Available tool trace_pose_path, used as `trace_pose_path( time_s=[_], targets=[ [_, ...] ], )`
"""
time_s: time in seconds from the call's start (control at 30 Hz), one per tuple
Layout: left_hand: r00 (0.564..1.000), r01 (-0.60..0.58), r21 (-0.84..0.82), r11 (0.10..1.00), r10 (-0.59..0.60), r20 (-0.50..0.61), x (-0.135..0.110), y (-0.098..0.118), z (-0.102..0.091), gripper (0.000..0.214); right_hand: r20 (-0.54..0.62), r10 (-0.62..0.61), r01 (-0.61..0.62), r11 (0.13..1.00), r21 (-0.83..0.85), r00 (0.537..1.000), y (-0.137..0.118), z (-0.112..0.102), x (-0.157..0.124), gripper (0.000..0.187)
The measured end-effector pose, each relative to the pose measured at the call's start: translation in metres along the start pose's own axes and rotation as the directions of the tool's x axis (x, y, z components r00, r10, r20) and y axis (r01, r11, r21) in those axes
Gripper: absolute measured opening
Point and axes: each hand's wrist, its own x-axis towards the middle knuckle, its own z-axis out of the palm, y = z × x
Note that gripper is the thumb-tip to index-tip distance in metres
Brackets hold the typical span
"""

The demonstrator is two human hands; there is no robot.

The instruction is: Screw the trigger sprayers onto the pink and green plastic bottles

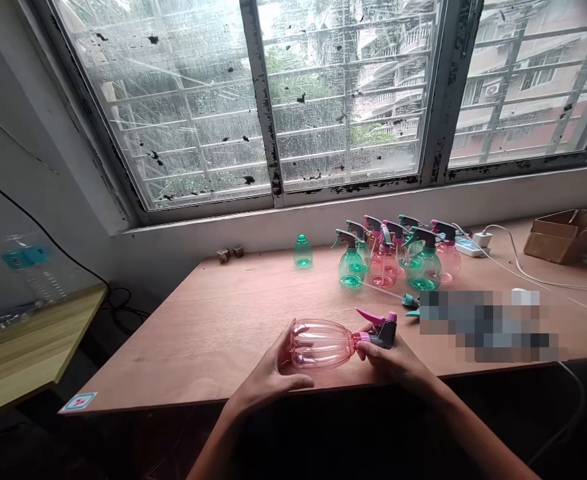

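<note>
Well, a clear pink ribbed plastic spray bottle (pixel 320 345) lies on its side at lower centre of the frame, held between both hands. The left hand (pixel 268 377) cups its rounded base with curled fingers, while the right hand (pixel 390 360) closes around the narrow neck, just below a dark grey trigger head (pixel 386 335) with a pink lever pointing left. Both hands are over the front part of the light plywood table (pixel 183 353).

Toward the upper right, a cluster of upright translucent pink and green spray bottles (pixel 386 257) stands well apart from the hands. A headless green bottle (pixel 302 251) stands to their left. Teal trigger parts (pixel 410 305) lie near the right hand, beside a pixelated blur (pixel 488 327). Farther right sit a white power strip (pixel 470 245) and a brown cardboard box (pixel 568 235), below a barred window with flaking black paint (pixel 343 100).
</note>
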Motion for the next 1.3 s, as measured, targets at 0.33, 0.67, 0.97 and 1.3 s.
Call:
trace_pose_path(
  time_s=[0.33, 0.67, 0.97, 1.3],
  targets=[
    [0.999, 0.003, -0.011, 1.0, -0.003, 0.033, -0.0014, -0.0048, -0.0031, 0.098, -0.008, 0.025, -0.025, 0.998, 0.058, 1.0, -0.0039, 0.0011, -0.0015, 0.039],
    [0.999, 0.022, 0.002, 1.0, -0.022, 0.035, -0.0012, -0.0023, -0.0028, 0.084, 0.01, 0.0, 0.0, 0.998, 0.057, 1.0, 0.0016, 0.0013, -0.0013, 0.036],
    [0.999, -0.004, -0.015, 1.0, 0.004, 0.046, -0.0007, -0.0029, 0.0006, 0.105, -0.015, -0.012, 0.013, 0.998, 0.062, 1.0, 0.0012, 0.0004, -0.0029, 0.036],
    [0.999, 0.009, 0.003, 1.0, -0.009, 0.039, 0.0003, -0.007, -0.0022, 0.102, -0.009, -0.033, 0.033, 0.997, 0.076, 0.999, 0.0056, -0.0015, -0.0016, 0.033]
  ],
)
